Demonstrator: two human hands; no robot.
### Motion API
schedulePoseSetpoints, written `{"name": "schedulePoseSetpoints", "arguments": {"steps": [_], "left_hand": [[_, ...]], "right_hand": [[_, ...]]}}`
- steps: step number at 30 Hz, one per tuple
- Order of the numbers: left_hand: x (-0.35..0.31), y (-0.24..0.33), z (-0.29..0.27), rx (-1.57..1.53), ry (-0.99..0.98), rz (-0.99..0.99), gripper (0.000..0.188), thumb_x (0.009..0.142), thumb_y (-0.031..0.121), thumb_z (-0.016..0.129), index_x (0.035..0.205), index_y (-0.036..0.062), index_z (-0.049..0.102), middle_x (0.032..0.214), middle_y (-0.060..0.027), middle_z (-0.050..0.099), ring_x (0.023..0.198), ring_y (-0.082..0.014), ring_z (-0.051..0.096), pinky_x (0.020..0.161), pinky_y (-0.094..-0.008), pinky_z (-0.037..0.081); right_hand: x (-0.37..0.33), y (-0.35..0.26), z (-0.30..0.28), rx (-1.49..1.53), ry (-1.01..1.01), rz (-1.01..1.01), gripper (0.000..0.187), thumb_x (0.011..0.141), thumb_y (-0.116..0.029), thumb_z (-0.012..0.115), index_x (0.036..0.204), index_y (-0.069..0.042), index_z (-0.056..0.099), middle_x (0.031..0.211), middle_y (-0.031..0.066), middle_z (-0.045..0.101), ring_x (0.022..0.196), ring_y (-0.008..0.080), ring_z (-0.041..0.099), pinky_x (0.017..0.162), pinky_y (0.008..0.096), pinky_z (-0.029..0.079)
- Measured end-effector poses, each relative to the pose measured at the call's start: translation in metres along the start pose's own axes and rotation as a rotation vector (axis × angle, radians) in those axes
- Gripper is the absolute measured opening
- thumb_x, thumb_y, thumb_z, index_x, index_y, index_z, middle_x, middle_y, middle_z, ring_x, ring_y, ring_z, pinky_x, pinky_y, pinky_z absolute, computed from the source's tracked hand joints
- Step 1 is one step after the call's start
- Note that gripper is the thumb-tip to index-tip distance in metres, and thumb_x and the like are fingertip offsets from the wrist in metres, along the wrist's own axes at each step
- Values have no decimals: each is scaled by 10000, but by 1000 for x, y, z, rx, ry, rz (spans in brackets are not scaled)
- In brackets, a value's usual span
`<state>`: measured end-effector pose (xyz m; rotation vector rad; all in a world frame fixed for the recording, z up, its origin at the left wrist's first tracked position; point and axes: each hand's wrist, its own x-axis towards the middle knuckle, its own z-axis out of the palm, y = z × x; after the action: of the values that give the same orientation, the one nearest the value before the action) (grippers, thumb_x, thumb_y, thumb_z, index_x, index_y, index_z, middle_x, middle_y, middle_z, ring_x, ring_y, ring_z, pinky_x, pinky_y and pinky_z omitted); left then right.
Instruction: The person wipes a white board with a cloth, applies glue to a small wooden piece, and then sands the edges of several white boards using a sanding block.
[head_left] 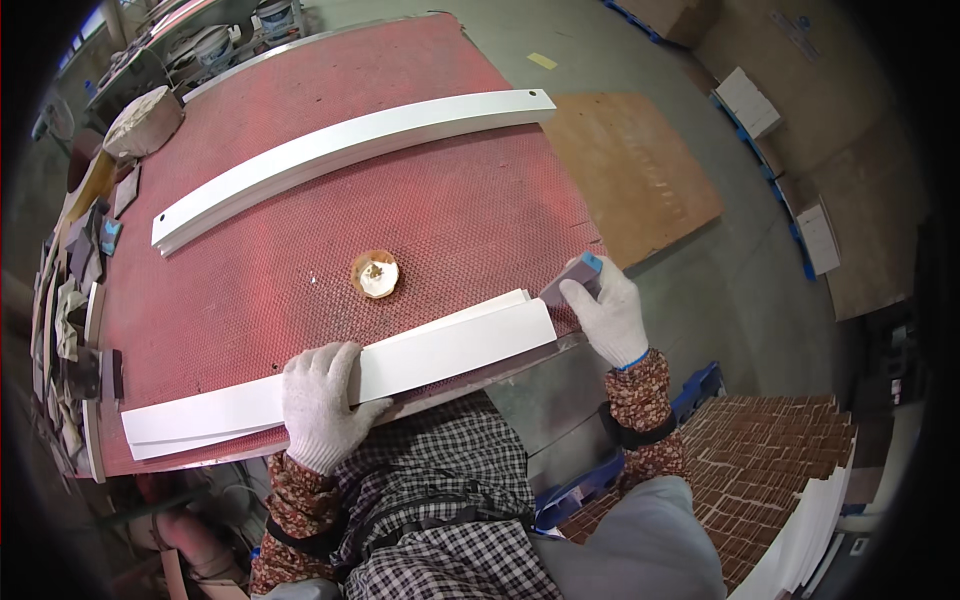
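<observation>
A long white board (455, 350) lies along the near edge of the red, mesh-textured table (470, 215), on top of at least one similar strip that sticks out along its edges. My left hand (325, 405), in a white knit glove, grips the board near its middle, fingers over the top and thumb toward the front edge. At the board's right end my right hand (610, 318), also gloved, holds a grey sanding block (572, 281) with a blue end. The block is tilted close beside the board's end; whether they touch I cannot tell.
A stack of long white boards (340, 150) lies across the table's far half. Between it and me sits a small brown bowl (375, 273) with pale contents. Cloths and blocks line the left edge, near a large roll (145, 122). Stacked brown pieces (720, 480) stand at my lower right.
</observation>
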<state>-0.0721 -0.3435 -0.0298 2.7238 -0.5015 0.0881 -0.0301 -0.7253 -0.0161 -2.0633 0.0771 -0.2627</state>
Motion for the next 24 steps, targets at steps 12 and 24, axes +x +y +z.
{"name": "schedulePoseSetpoints", "arguments": {"steps": [12,24], "left_hand": [[1,-1,0,16,11,15,774,717,340,946,1355,68,601,1262,-137,664,1198,-349,616,1102,-532,440],[7,1,-7,-63,-40,-4,755,754,396,932,1352,59,617,1290,-134,683,1235,-349,621,1105,-526,450]], "right_hand": [[1,5,-11,-211,-2,-31,191,980,-114,765,1104,13,693,942,67,757,859,134,708,803,319,571],[40,-74,56,94,-213,-35,236,984,-61,753,1189,30,678,1029,74,757,932,130,729,821,317,593]]}}
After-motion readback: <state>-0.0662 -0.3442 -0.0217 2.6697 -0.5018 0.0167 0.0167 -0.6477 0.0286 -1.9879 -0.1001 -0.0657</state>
